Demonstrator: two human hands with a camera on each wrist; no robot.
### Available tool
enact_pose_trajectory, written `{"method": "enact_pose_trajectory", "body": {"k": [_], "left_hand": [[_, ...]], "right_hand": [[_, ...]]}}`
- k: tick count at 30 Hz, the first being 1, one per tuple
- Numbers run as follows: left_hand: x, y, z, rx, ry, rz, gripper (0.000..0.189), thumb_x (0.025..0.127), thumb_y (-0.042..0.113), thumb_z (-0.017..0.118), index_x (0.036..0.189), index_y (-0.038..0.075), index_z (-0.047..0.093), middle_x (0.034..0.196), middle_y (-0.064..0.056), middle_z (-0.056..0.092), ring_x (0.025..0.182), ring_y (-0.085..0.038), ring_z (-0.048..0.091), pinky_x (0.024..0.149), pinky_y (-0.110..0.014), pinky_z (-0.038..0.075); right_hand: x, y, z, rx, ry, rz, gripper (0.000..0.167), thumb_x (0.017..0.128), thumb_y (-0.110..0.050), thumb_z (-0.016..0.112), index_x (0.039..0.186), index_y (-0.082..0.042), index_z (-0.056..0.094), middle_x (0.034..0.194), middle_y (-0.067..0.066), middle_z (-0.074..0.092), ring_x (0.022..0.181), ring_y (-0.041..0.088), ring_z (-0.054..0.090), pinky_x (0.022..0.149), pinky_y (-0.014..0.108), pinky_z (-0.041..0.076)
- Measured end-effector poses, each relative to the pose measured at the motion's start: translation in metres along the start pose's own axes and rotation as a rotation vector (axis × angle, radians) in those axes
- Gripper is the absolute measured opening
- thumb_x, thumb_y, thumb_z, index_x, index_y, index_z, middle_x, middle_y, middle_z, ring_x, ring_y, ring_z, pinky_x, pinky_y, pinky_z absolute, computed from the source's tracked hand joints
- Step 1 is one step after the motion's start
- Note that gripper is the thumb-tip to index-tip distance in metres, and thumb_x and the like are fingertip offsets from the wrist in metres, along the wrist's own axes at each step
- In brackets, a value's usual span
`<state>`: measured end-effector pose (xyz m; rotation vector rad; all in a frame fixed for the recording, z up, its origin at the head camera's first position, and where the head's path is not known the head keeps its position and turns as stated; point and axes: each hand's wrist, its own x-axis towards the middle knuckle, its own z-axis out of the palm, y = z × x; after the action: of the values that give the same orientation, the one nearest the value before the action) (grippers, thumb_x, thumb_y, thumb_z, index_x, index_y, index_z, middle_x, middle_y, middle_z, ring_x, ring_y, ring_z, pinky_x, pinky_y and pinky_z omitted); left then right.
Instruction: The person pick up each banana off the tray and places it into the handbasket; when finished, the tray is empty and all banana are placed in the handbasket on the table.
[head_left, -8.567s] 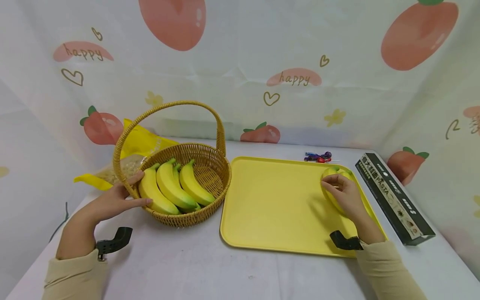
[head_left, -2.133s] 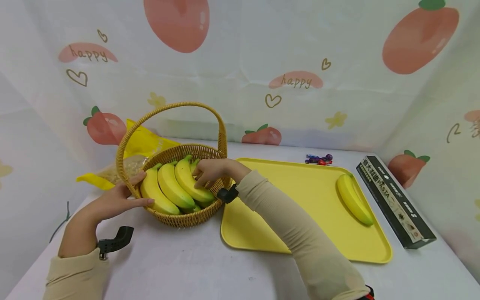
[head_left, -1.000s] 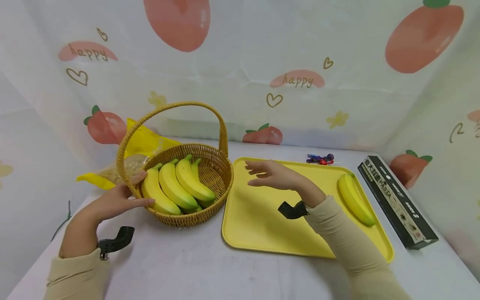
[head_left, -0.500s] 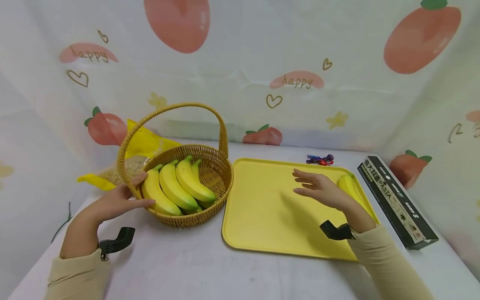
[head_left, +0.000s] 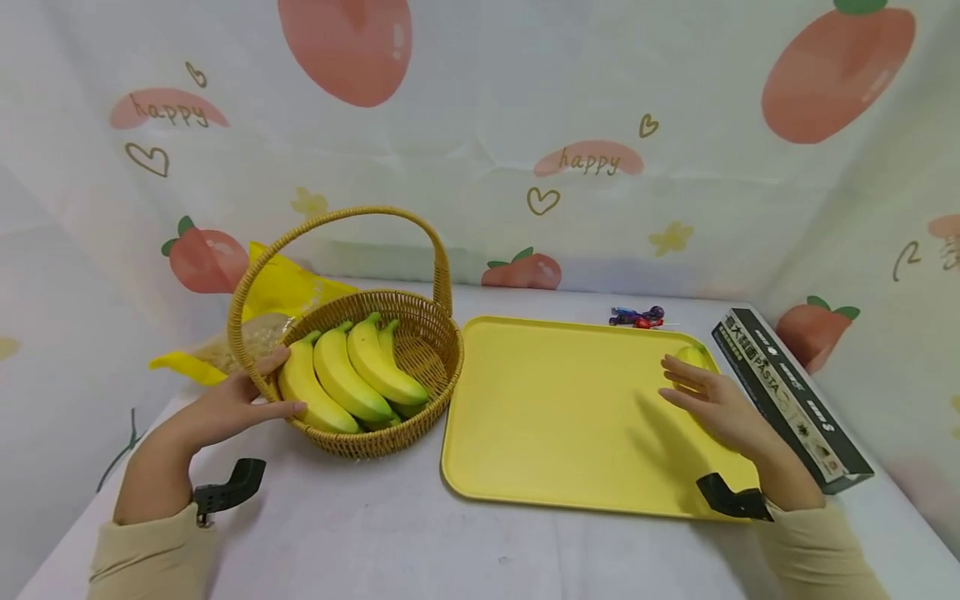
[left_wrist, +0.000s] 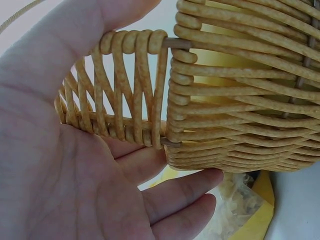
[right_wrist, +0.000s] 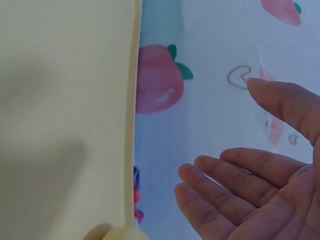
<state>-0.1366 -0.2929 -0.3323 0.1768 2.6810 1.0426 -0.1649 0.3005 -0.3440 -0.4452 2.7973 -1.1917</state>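
At the left, my left hand point(head_left: 221, 410) holds the wicker basket point(head_left: 375, 443) by its rim, where the tall handle joins. The left wrist view shows the thumb and fingers around the woven handle base point(left_wrist: 132, 90). Several yellow bananas point(head_left: 347, 375) lie side by side in the basket, stems pointing away. My right hand point(head_left: 716, 408) hovers above the right side of the yellow tray point(head_left: 555, 417), fingers loosely extended, holding nothing. Partly hidden beneath it, a single banana point(head_left: 692, 358) lies on the tray; its tip point(right_wrist: 125, 234) shows at the bottom of the right wrist view.
A black pasta box point(head_left: 787, 400) lies right of the tray. Lollipops point(head_left: 637, 317) in purple and red wrappers sit behind the tray's far edge. A yellow bag point(head_left: 281, 287) with a transparent window rests behind the basket. A printed cloth point(head_left: 465, 125) hangs at the back.
My right hand has gone from the tray banana to the bananas in the basket, then back rightward, empty, over the tray. The rightmost basket banana now lies closer to the others. My left hand stays put.
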Motion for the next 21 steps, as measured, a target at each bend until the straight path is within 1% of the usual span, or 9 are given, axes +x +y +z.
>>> {"method": "enact_pose_trajectory", "body": {"k": [3,6,7,10,14,15,17,19,21], "left_hand": [[0.000,0.000,0.000,-0.006,0.001,0.008,0.095,0.086,0.041,0.063,0.151,0.014,-0.002,0.148,-0.034,0.019,0.130,-0.053,0.025,0.097,-0.067,0.030],[-0.001,-0.001,0.000,-0.008,-0.003,0.005,0.094,0.087,0.040,0.062,0.151,0.014,-0.002,0.147,-0.035,0.019,0.130,-0.052,0.026,0.097,-0.067,0.031],[-0.001,-0.001,-0.001,-0.008,-0.004,0.004,0.094,0.087,0.040,0.062,0.151,0.014,-0.002,0.147,-0.035,0.020,0.130,-0.052,0.027,0.097,-0.067,0.031],[-0.002,-0.002,-0.001,0.003,-0.005,0.000,0.094,0.087,0.041,0.062,0.151,0.014,-0.002,0.146,-0.036,0.021,0.129,-0.051,0.028,0.096,-0.066,0.032],[-0.001,-0.002,-0.001,0.003,-0.003,0.015,0.093,0.087,0.040,0.062,0.151,0.013,-0.001,0.146,-0.035,0.021,0.129,-0.051,0.028,0.096,-0.066,0.031],[-0.001,-0.002,-0.001,0.002,-0.005,0.016,0.093,0.087,0.040,0.062,0.151,0.013,-0.001,0.146,-0.035,0.021,0.129,-0.051,0.028,0.096,-0.066,0.031],[0.000,-0.002,-0.001,-0.003,-0.005,0.017,0.093,0.087,0.039,0.062,0.151,0.013,-0.001,0.146,-0.036,0.021,0.129,-0.051,0.028,0.096,-0.066,0.032],[0.000,-0.002,-0.001,-0.008,-0.005,0.014,0.093,0.087,0.039,0.062,0.151,0.013,-0.001,0.146,-0.036,0.021,0.129,-0.050,0.029,0.096,-0.066,0.032],[0.000,-0.002,-0.001,-0.011,-0.005,0.015,0.093,0.087,0.039,0.062,0.151,0.013,-0.001,0.145,-0.036,0.021,0.129,-0.050,0.029,0.096,-0.066,0.032]], "right_hand": [[-0.005,0.009,-0.002,0.001,0.052,0.042,0.057,0.095,-0.023,0.054,0.140,0.005,0.035,0.138,0.030,0.042,0.110,-0.010,0.048,0.079,0.001,0.039],[-0.008,0.018,-0.002,0.008,0.077,0.060,0.058,0.094,-0.024,0.055,0.140,0.005,0.035,0.138,0.030,0.041,0.108,-0.015,0.044,0.079,0.000,0.039],[-0.008,0.020,-0.002,0.011,0.082,0.059,0.059,0.094,-0.024,0.055,0.140,0.005,0.035,0.138,0.030,0.040,0.111,-0.011,0.047,0.079,-0.001,0.039],[-0.009,0.028,-0.002,0.024,0.107,0.043,0.059,0.093,-0.023,0.057,0.140,0.004,0.035,0.139,0.031,0.040,0.112,-0.012,0.045,0.080,-0.001,0.038],[-0.012,0.038,-0.002,0.032,0.162,0.047,0.059,0.093,-0.023,0.058,0.140,0.004,0.036,0.141,0.025,0.039,0.105,-0.022,0.038,0.081,-0.002,0.037],[-0.012,0.040,-0.003,0.032,0.168,0.054,0.059,0.093,-0.024,0.058,0.140,0.004,0.035,0.143,0.023,0.038,0.108,-0.020,0.039,0.082,-0.003,0.036],[-0.012,0.043,-0.004,0.029,0.174,0.070,0.061,0.093,-0.025,0.057,0.141,0.004,0.034,0.145,0.020,0.036,0.121,-0.007,0.042,0.083,-0.003,0.035],[-0.012,0.046,-0.006,0.019,0.174,0.098,0.063,0.093,-0.028,0.057,0.142,0.003,0.032,0.147,0.018,0.033,0.130,0.013,0.042,0.083,-0.004,0.034],[-0.012,0.048,-0.008,0.011,0.176,0.118,0.065,0.093,-0.029,0.057,0.142,0.004,0.031,0.147,0.022,0.032,0.131,0.034,0.038,0.082,-0.004,0.034]]}}
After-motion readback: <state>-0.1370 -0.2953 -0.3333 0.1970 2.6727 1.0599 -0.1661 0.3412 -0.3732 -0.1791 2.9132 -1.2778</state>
